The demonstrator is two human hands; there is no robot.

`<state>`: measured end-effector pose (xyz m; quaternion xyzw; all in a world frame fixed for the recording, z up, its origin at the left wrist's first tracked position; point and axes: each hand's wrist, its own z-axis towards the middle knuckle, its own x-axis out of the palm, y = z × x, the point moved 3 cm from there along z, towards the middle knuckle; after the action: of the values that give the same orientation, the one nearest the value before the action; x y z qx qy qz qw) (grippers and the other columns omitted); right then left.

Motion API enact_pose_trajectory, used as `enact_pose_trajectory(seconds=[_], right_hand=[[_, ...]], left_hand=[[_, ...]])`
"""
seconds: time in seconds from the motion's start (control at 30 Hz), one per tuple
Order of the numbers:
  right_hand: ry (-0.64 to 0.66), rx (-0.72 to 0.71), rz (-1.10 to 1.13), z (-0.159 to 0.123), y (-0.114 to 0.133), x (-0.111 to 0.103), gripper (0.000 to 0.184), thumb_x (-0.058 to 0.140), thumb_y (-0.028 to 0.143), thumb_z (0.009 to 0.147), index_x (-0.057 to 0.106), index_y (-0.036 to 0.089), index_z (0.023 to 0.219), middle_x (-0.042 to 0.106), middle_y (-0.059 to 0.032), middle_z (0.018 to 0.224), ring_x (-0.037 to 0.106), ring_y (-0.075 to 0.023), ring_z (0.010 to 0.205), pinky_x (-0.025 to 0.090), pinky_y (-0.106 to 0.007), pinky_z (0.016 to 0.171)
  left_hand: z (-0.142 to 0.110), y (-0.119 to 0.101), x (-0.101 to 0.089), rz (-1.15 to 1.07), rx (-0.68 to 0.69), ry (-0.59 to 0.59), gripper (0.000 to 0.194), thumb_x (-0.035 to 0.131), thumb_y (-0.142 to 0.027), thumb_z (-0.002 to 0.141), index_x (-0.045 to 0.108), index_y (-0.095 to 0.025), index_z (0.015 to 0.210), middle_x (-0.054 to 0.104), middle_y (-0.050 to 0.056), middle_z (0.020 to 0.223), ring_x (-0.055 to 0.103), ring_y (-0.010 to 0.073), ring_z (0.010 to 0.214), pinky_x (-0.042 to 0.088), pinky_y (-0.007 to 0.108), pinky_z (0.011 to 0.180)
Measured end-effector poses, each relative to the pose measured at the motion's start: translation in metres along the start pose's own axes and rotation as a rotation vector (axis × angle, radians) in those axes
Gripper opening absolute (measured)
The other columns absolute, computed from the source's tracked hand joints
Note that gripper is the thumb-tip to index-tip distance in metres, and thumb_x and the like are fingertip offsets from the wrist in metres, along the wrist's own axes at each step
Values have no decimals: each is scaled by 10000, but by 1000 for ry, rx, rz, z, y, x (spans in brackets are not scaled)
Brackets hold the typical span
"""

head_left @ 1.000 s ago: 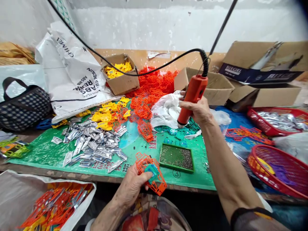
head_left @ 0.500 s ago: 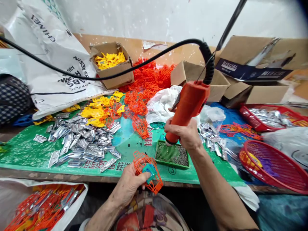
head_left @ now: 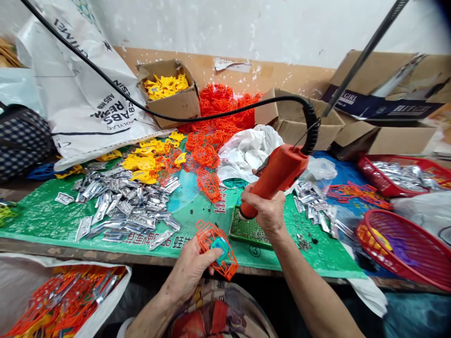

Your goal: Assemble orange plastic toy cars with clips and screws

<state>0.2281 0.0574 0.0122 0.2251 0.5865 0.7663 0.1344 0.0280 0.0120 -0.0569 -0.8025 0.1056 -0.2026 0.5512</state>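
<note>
Where the wooden tabletop (head_left: 52, 251) is covered by a green printed plastic sheet (head_left: 45, 218), most of the clutter is carried on that sheet. A large white printed resin sack (head_left: 81, 103) is leaned against the wall at the far left, and open brown cardboard boxes (head_left: 384, 136) are stacked at the far right. Two red plastic mesh baskets (head_left: 405, 256) are set at the right edge, the farther one filled with silvery pieces. A heap of orange plastic lattice frames (head_left: 218, 112) is piled at the back centre, beside a small cardboard box of yellow plastic parts (head_left: 169, 94) and a crumpled white plastic bag (head_left: 246, 150). A wide scatter of shiny silver foil-like pieces (head_left: 123, 206) is spread over the left of the sheet, with loose yellow plastic shapes (head_left: 144, 162) just behind it. An orange corded electric screwdriver (head_left: 278, 176) is gripped in the right hand (head_left: 266, 211), whose fingers are wrapped closed around the lower barrel; the tool is tilted, its tip lowered onto a small green perforated tray of screws (head_left: 248, 230) that lies near the front edge. A black cable (head_left: 211, 115) is led from the tool's top across the scene. An orange lattice frame with a teal plastic insert (head_left: 216, 249) is pinched in the left hand (head_left: 192, 270), thumb pressed on the teal piece, held at the tabletop's front edge, just left of the tray
</note>
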Motion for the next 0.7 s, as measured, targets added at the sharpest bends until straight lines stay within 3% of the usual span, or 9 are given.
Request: enact_pose_trajectory(seconds=[0.7], right_hand=[[0, -31, -42, -5, -1, 1, 134, 781, 232, 562, 656, 193, 589, 598, 37, 541, 518, -130, 497, 471, -297, 513]], left_hand=[[5, 7, -1, 52, -19, -4, 272, 673, -297, 818, 636, -144, 1040, 605, -22, 731, 458, 78, 517, 387, 176, 432]])
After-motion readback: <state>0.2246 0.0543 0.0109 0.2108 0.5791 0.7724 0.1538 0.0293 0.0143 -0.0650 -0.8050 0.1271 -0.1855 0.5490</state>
